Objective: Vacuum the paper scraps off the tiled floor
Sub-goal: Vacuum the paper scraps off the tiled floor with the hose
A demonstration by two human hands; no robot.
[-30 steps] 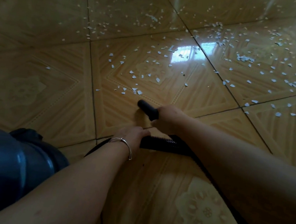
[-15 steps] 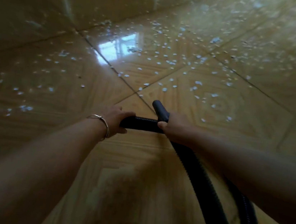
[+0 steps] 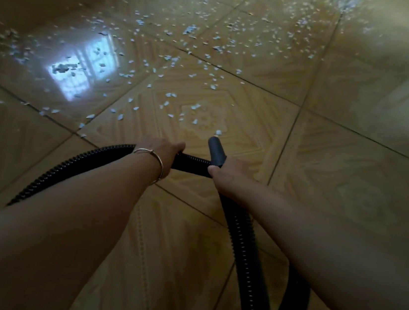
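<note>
**Supervisor:** Report floor status.

**Operator:** From my station, the paper scraps (image 3: 169, 95) lie scattered over most of the tiled floor (image 3: 324, 186) ahead of the arms. They are thickest across the far tiles and around the bright window reflection (image 3: 79, 70) on the left. I see none on the tiles directly beneath the arms. I judge the job barely begun, with nearly all of the pickup left to do.

**Supervisor:** State of hands and tool.

**Operator:** The left hand (image 3: 162, 153), which wears a bracelet (image 3: 155, 166), has its fingers wrapped round the black ribbed hose (image 3: 247, 238). The right hand (image 3: 229, 173) has its fingers closed round the base of the nozzle (image 3: 216, 151). The hands are near each other, with a short run of hose between them. The nozzle points forward and down. Its tip sits just short of the nearest scrap on the patterned centre tile.

**Supervisor:** Is the tip touching the floor?

**Operator:** I cannot tell. From this angle any gap under the tip is hidden.

**Supervisor:** Remaining work?

**Operator:** My estimate, in order:
1. Clear the centre tile in front of the nozzle.
2. Clear the left tiles by the reflection.
3. Clear the dense far band.

The slack hose looped beneath the right arm should allow that reach.
</note>
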